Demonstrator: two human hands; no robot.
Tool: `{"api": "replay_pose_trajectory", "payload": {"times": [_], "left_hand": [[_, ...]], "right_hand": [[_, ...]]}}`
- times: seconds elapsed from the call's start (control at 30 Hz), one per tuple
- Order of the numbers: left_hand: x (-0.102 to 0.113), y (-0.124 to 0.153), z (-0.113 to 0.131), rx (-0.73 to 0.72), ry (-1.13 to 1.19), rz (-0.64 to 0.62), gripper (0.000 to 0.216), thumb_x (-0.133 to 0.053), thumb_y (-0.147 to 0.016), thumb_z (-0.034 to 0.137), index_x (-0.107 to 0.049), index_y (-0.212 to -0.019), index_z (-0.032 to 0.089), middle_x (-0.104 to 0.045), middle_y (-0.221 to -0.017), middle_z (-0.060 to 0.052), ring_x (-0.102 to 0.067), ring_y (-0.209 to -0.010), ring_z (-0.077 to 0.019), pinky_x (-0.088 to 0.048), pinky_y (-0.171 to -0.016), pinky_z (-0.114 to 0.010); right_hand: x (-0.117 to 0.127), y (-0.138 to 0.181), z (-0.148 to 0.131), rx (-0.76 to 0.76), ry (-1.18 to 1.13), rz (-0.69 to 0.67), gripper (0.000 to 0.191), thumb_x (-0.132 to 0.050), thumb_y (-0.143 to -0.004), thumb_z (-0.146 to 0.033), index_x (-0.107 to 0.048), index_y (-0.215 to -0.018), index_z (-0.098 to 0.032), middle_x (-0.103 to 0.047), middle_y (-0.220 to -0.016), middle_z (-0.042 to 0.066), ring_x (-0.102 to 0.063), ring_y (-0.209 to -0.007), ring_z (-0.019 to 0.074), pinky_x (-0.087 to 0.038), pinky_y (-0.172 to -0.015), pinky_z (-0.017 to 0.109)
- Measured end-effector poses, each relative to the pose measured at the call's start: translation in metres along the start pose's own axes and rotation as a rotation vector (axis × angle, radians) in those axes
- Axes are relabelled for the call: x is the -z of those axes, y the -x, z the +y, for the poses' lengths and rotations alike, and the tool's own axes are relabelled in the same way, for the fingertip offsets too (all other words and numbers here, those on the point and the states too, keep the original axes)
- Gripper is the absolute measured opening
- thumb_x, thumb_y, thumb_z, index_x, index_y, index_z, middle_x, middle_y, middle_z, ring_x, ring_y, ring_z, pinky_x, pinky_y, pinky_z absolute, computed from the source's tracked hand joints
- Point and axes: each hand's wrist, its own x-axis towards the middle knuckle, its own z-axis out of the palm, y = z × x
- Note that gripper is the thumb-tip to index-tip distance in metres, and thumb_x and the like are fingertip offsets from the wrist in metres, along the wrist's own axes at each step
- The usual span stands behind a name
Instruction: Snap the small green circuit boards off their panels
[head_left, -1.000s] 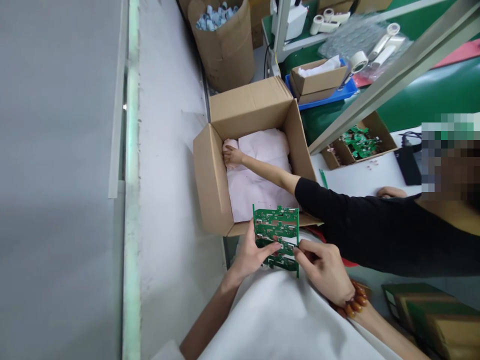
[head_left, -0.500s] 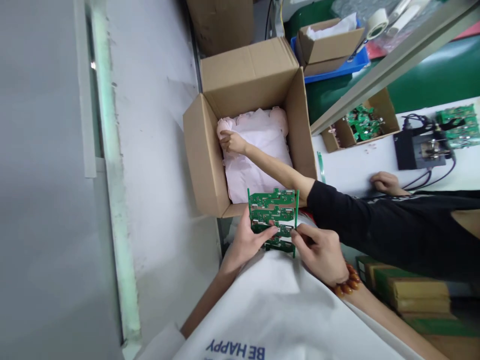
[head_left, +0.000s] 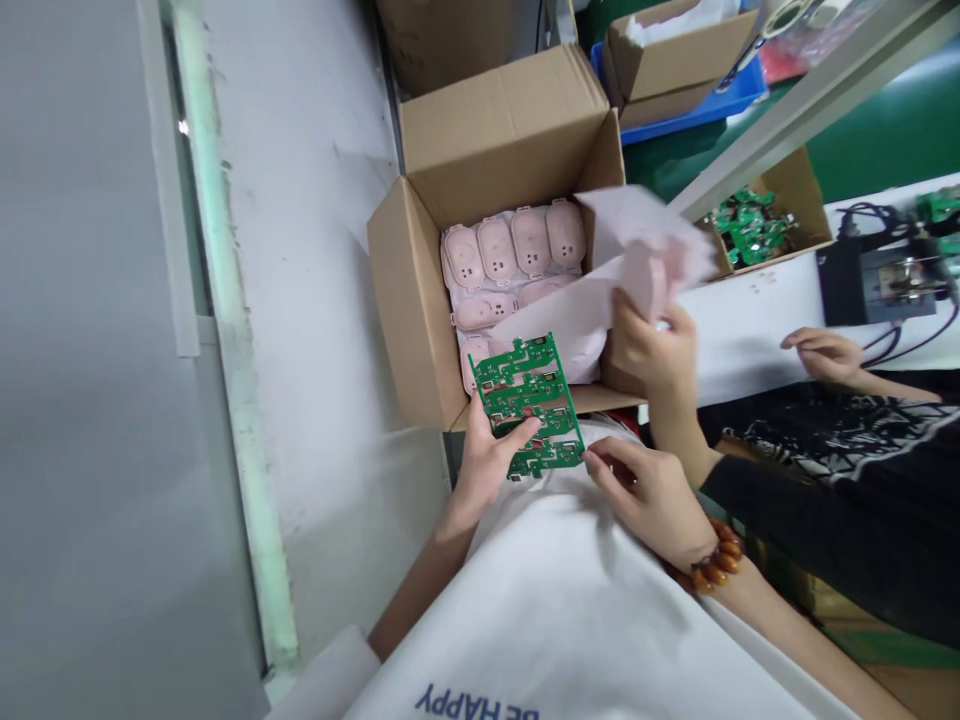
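A green circuit board panel (head_left: 531,385), made of several joined boards with small components, is held tilted in front of my body. My left hand (head_left: 487,450) grips it by the left edge, thumb lying across the face and fingers behind. At its lower right corner, the thumb and index finger of my right hand (head_left: 652,500) are pinched together on the edge. A bead bracelet (head_left: 716,562) circles my right wrist. Just beyond the panel stands an open cardboard box (head_left: 416,310) with rows of pink plastic housings (head_left: 531,242) inside.
A co-worker's hand (head_left: 652,350) lifts a white sheet (head_left: 637,215) and a blurred pink piece at the box's right side. The co-worker's other hand (head_left: 825,355) rests by a black device (head_left: 862,280). A smaller box of green boards (head_left: 754,225) and a blue tray (head_left: 694,120) stand beyond.
The co-worker's hand has pulled the white sheet back to the right, uncovering pink housings. My hands have tilted the panel; its upper end has swung left.
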Motion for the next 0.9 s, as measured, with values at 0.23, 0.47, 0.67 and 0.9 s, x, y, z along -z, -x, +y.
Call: {"api": "replay_pose_trajectory", "payload": {"times": [0.23, 0.47, 0.67, 0.9], "left_hand": [[-0.004, -0.002, 0.004, 0.052, -0.059, -0.066, 0.057, -0.089, -0.072, 0.033, -0.06, -0.12, 0.026, -0.075, -0.113, -0.004, -0.072, -0.109, -0.0266, -0.059, -0.095, -0.041], [-0.011, 0.002, -0.002, 0.047, -0.129, -0.057, 0.057, -0.088, -0.074, 0.033, -0.059, -0.123, 0.027, -0.075, -0.114, -0.004, -0.073, -0.1, -0.0239, -0.061, -0.087, -0.038], [-0.013, 0.002, -0.007, 0.08, -0.034, -0.048, 0.057, -0.088, -0.074, 0.03, -0.058, -0.124, 0.027, -0.075, -0.112, -0.005, -0.073, -0.102, -0.0248, -0.062, -0.081, -0.036], [-0.02, -0.002, -0.003, 0.091, -0.012, -0.087, 0.057, -0.089, -0.073, 0.028, -0.061, -0.123, 0.026, -0.076, -0.112, -0.004, -0.074, -0.099, -0.0231, -0.061, -0.082, -0.033]], "right_hand": [[0.005, -0.007, -0.002, -0.117, -0.112, -0.14, 0.041, -0.05, -0.088, -0.042, -0.034, -0.056, -0.022, -0.034, -0.051, -0.005, -0.03, -0.05, 0.0099, -0.027, -0.05, 0.026], [0.002, -0.001, 0.0, -0.187, -0.139, -0.084, 0.039, -0.052, -0.082, -0.04, -0.032, -0.054, -0.022, -0.031, -0.051, -0.005, -0.027, -0.052, 0.0093, -0.025, -0.049, 0.025], [0.003, -0.002, 0.002, -0.192, -0.128, -0.058, 0.035, -0.05, -0.083, -0.038, -0.036, -0.056, -0.022, -0.035, -0.051, -0.005, -0.031, -0.051, 0.0093, -0.027, -0.051, 0.025], [0.01, -0.001, 0.004, -0.113, -0.071, -0.064, 0.034, -0.049, -0.087, -0.033, -0.035, -0.058, -0.022, -0.037, -0.05, -0.006, -0.032, -0.049, 0.0087, -0.026, -0.051, 0.024]]}}
